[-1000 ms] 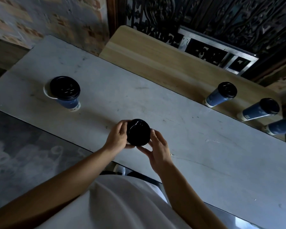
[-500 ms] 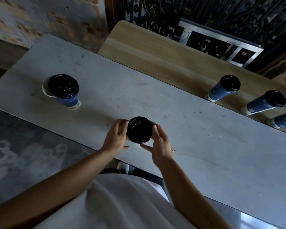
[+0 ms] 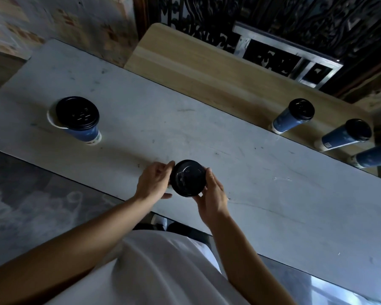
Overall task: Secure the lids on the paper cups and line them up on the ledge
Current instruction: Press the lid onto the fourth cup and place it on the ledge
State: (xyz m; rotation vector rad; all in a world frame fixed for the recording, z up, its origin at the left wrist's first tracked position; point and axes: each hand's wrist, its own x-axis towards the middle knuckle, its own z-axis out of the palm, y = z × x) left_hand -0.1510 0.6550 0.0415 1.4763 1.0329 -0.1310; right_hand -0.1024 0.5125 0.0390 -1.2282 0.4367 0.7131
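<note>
Little moves since a moment ago: our left grip (image 3: 153, 183) and right grip (image 3: 211, 195) still pinch the rim of the black lid (image 3: 187, 178) over its hidden cup near the front edge of the bench (image 3: 273, 205), where uneven pressing could tip it off.

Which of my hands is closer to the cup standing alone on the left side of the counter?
Left. The left hand grips the middle cup on the side facing the lone cup; the right hand holds its far side, farther away.
</note>
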